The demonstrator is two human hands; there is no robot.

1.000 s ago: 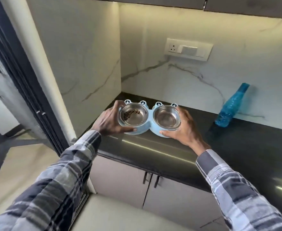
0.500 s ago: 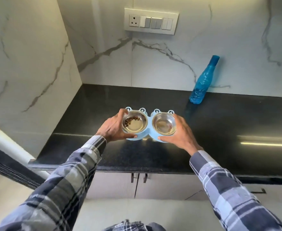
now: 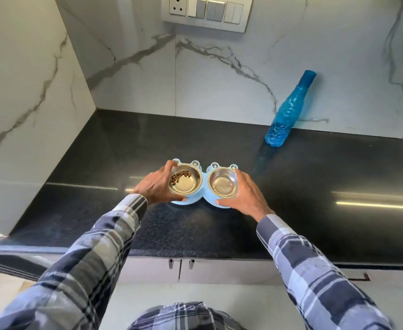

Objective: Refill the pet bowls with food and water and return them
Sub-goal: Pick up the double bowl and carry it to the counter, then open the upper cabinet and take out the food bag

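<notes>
A light blue double pet feeder (image 3: 204, 186) sits low over or on the black countertop (image 3: 314, 186). It holds two steel bowls. The left bowl (image 3: 186, 184) has a few brown kibbles in it. The right bowl (image 3: 223, 184) looks bare, perhaps with a little water. My left hand (image 3: 156, 186) grips the feeder's left end, thumb under the front. My right hand (image 3: 245, 194) grips the right end. A blue plastic water bottle (image 3: 287, 113) stands capped at the back of the counter, right of the feeder, against the marble wall.
Marble walls close the counter at the back and on the left. A switch and socket panel (image 3: 206, 13) sits on the back wall. Cabinet doors with handles (image 3: 180, 264) are under the counter's front edge.
I have stepped up to the counter and the view has tilted down. The feeder, held in both hands, has come lower toward the countertop's middle.
</notes>
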